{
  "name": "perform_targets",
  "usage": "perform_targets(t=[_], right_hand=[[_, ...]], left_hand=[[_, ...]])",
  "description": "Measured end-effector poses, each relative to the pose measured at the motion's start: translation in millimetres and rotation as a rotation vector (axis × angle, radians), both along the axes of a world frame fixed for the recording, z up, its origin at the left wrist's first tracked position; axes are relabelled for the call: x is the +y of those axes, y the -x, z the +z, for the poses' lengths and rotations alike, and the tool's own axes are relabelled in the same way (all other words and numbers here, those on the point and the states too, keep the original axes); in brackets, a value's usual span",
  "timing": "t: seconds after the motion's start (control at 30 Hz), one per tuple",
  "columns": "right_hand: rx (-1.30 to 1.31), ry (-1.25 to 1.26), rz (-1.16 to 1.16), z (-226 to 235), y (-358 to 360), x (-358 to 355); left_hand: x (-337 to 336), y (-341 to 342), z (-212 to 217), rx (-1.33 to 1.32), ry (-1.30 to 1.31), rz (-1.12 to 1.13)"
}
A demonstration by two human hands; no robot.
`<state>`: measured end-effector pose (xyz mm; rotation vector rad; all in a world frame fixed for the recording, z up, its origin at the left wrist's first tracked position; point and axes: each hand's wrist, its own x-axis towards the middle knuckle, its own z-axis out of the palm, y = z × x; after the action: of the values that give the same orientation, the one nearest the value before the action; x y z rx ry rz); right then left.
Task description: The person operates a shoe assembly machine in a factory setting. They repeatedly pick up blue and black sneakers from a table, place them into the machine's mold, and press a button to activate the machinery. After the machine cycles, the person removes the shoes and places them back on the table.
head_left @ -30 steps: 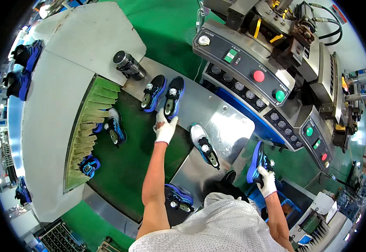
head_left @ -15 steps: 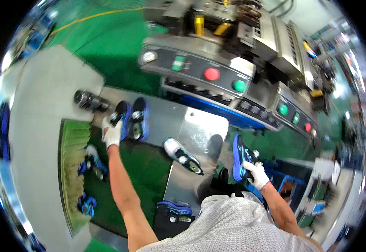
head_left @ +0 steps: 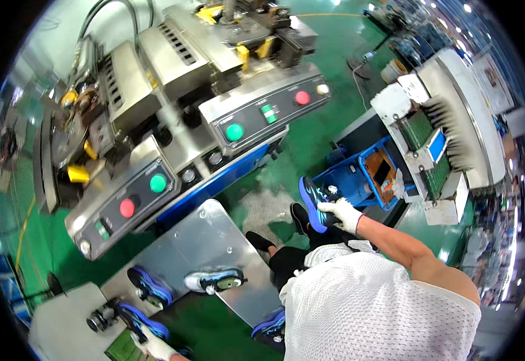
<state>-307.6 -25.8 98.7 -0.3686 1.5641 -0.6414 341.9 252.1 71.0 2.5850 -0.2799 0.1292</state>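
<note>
My right hand point(head_left: 345, 215), in a white knit glove, grips a black and blue sneaker point(head_left: 312, 203) with a purple-blue sole, held in the air with its sole turned to the left. Low at the left, my left hand point(head_left: 154, 345), gloved too, is closed on the near end of another black and blue sneaker point(head_left: 148, 325) at the edge of the metal table point(head_left: 181, 256). Beside that shoe lies a similar sneaker point(head_left: 149, 286). A white and black sneaker point(head_left: 214, 280) rests on its side further right, and one more blue-soled sneaker point(head_left: 269, 328) sits by my waist.
Beyond the table stands a machine with control panels point(head_left: 268, 108) bearing red and green buttons. A blue crate point(head_left: 352, 174) and a conveyor with a bristle curtain point(head_left: 449, 135) are at the right. A dark cylindrical part point(head_left: 101, 316) is near my left hand.
My view has swung to the right, so the table and left hand now appear lower left. The right hand still holds its sneaker; the crate and conveyor have come further into view.
</note>
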Motion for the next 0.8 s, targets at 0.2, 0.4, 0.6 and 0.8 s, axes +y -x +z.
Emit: perform_targets(t=[0.2, 0.4, 0.6, 0.8], right_hand=[[-0.203, 0.196, -0.127, -31, 32, 4], [-0.395, 0.253, -0.198, 26, 89, -16], [-0.132, 0.488, -0.495, 75, 251, -11], [1.107, 0.245, -0.742, 112, 419, 57]], left_hand=[[-106, 221, 152, 0.150, -0.055, -0.344], [-239, 430, 90, 0.514, 0.272, -1.001], [-353, 673, 132, 0.988, 0.425, -1.478], [-439, 896, 175, 0.745, 0.309, -1.963]])
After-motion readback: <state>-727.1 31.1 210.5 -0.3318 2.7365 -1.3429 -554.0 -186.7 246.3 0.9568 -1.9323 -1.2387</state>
